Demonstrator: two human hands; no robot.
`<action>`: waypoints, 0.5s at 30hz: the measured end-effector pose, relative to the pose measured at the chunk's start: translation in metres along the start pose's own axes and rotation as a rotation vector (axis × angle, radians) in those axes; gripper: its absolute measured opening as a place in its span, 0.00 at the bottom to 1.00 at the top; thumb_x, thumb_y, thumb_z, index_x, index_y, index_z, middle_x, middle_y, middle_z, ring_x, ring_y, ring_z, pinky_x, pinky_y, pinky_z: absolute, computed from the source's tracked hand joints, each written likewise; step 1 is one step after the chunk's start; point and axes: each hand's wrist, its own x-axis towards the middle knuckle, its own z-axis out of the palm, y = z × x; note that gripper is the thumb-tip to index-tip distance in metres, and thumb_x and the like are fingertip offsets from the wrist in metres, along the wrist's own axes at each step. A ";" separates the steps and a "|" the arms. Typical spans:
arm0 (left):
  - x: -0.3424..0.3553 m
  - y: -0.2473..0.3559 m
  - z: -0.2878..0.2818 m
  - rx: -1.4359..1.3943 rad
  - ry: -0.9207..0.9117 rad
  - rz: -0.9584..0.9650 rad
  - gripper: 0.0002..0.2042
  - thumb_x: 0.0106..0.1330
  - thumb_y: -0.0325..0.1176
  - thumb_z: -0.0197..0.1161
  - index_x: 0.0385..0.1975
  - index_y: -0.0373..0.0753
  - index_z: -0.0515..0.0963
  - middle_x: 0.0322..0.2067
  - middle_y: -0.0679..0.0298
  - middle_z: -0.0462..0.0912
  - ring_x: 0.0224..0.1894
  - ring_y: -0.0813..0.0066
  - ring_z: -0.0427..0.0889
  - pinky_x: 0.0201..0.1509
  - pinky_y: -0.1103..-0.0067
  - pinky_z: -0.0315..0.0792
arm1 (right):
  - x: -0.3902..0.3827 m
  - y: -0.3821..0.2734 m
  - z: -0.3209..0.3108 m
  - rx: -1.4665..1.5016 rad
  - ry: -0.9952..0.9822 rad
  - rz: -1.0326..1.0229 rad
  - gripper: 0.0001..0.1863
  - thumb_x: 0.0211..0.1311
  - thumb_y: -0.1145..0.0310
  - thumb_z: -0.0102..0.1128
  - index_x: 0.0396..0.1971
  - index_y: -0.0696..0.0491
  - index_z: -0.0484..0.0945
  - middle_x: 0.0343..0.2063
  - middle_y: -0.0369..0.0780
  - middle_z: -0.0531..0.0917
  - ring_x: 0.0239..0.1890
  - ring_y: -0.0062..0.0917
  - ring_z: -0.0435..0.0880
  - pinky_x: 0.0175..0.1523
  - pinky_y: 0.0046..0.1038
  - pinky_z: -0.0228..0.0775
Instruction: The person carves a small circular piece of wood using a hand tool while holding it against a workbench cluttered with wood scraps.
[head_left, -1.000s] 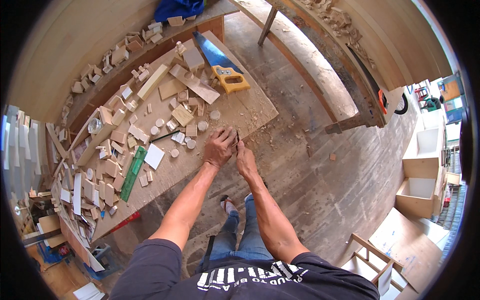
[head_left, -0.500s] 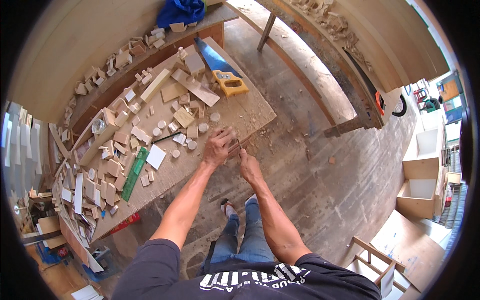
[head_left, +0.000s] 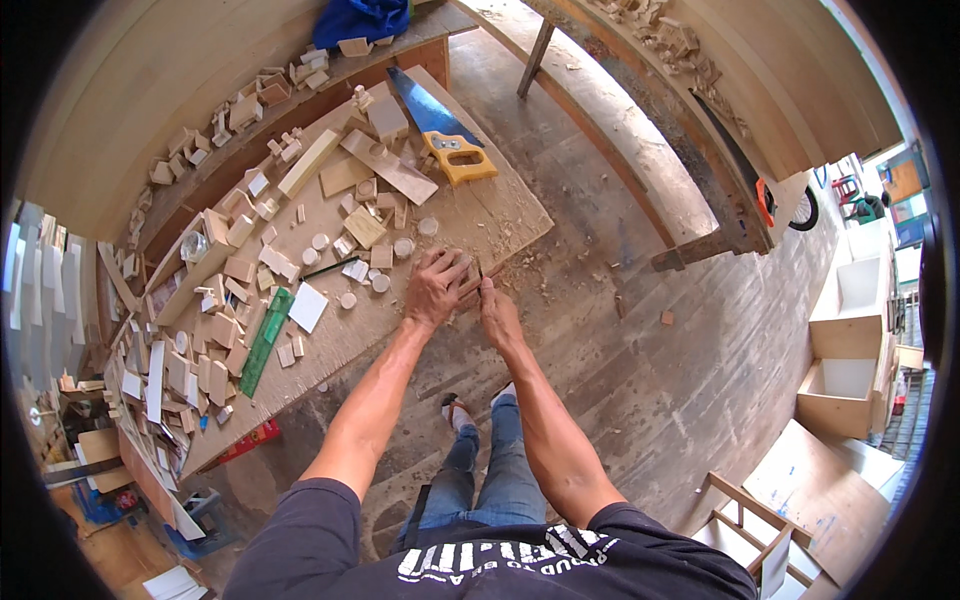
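Small wooden piece (head_left: pixel 470 294), near the centre of the frame by the edge of the table (head_left: pixel 508 212), is gripped in the bent, closed fingers of my left hand (head_left: pixel 434 290), while my right hand (head_left: pixel 500 318), fingers curled in, holds a slim dark tool (head_left: pixel 480 269), partly hidden, beside it.

Two hands (head_left: pixel 437 288) (head_left: pixel 500 312), one yellow-handled saw (head_left: pixel 435 122), one green strip (head_left: pixel 267 341)

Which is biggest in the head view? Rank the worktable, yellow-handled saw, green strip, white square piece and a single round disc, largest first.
1. Worktable
2. Yellow-handled saw
3. Green strip
4. White square piece
5. Round disc; the discs look too alike to rank among themselves.
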 end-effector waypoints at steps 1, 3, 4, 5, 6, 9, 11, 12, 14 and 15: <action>0.000 0.000 0.000 0.021 -0.005 0.015 0.12 0.64 0.30 0.66 0.47 0.41 0.87 0.51 0.60 0.86 0.57 0.57 0.78 0.61 0.65 0.71 | 0.002 0.003 0.003 -0.010 0.013 -0.021 0.38 0.80 0.41 0.34 0.30 0.64 0.75 0.25 0.51 0.78 0.31 0.40 0.75 0.43 0.42 0.67; -0.001 -0.003 0.001 0.062 -0.011 0.035 0.13 0.64 0.31 0.65 0.48 0.43 0.86 0.52 0.63 0.85 0.57 0.59 0.78 0.61 0.64 0.71 | 0.005 0.007 0.011 -0.030 0.039 -0.062 0.38 0.80 0.41 0.34 0.31 0.65 0.75 0.25 0.51 0.78 0.32 0.40 0.75 0.44 0.42 0.68; -0.001 -0.004 0.002 0.081 -0.013 0.042 0.13 0.65 0.32 0.64 0.48 0.44 0.86 0.52 0.66 0.85 0.57 0.61 0.78 0.61 0.65 0.71 | 0.006 0.009 0.012 -0.034 0.037 -0.063 0.38 0.80 0.42 0.34 0.31 0.65 0.75 0.26 0.52 0.79 0.32 0.41 0.75 0.44 0.42 0.68; -0.001 -0.006 0.002 0.100 -0.014 0.049 0.13 0.65 0.33 0.63 0.49 0.46 0.85 0.53 0.68 0.84 0.57 0.63 0.77 0.61 0.65 0.70 | 0.008 0.011 0.014 -0.037 0.036 -0.063 0.37 0.80 0.42 0.34 0.31 0.65 0.75 0.26 0.53 0.79 0.32 0.42 0.76 0.45 0.42 0.68; -0.002 -0.006 0.002 0.104 -0.017 0.048 0.13 0.65 0.33 0.63 0.49 0.46 0.85 0.53 0.69 0.84 0.57 0.63 0.77 0.61 0.65 0.70 | 0.009 0.011 0.015 -0.041 0.032 -0.064 0.37 0.80 0.43 0.34 0.31 0.65 0.75 0.27 0.53 0.79 0.33 0.42 0.76 0.45 0.42 0.69; -0.001 -0.005 0.003 0.113 -0.023 0.043 0.14 0.64 0.32 0.64 0.49 0.45 0.85 0.53 0.70 0.84 0.58 0.63 0.77 0.60 0.65 0.70 | 0.008 0.010 0.015 -0.058 0.027 -0.079 0.36 0.81 0.44 0.34 0.33 0.65 0.76 0.29 0.56 0.81 0.35 0.48 0.79 0.47 0.43 0.69; -0.002 -0.005 0.002 0.118 -0.022 0.038 0.14 0.63 0.32 0.64 0.48 0.45 0.84 0.53 0.70 0.84 0.58 0.63 0.77 0.60 0.65 0.71 | 0.007 0.006 0.016 -0.088 0.008 -0.027 0.35 0.81 0.46 0.32 0.40 0.62 0.82 0.39 0.60 0.83 0.48 0.54 0.80 0.55 0.45 0.70; -0.001 -0.006 0.003 0.112 -0.022 0.044 0.14 0.63 0.32 0.64 0.48 0.44 0.84 0.53 0.70 0.84 0.58 0.63 0.77 0.60 0.64 0.71 | 0.007 0.005 0.016 -0.105 -0.001 -0.002 0.35 0.81 0.47 0.31 0.44 0.61 0.85 0.44 0.62 0.84 0.54 0.57 0.81 0.58 0.46 0.70; -0.001 -0.007 0.003 0.101 -0.022 0.055 0.14 0.62 0.31 0.64 0.48 0.44 0.84 0.53 0.70 0.84 0.58 0.62 0.77 0.59 0.64 0.71 | 0.006 0.003 0.017 -0.136 0.030 -0.030 0.35 0.81 0.48 0.31 0.42 0.61 0.85 0.43 0.61 0.84 0.53 0.58 0.81 0.57 0.48 0.70; -0.002 -0.007 0.004 0.095 -0.020 0.052 0.14 0.61 0.31 0.64 0.48 0.44 0.85 0.52 0.69 0.84 0.58 0.62 0.77 0.59 0.64 0.71 | 0.006 0.003 0.017 -0.153 0.045 -0.045 0.35 0.81 0.48 0.31 0.42 0.61 0.85 0.43 0.61 0.84 0.52 0.59 0.80 0.57 0.49 0.70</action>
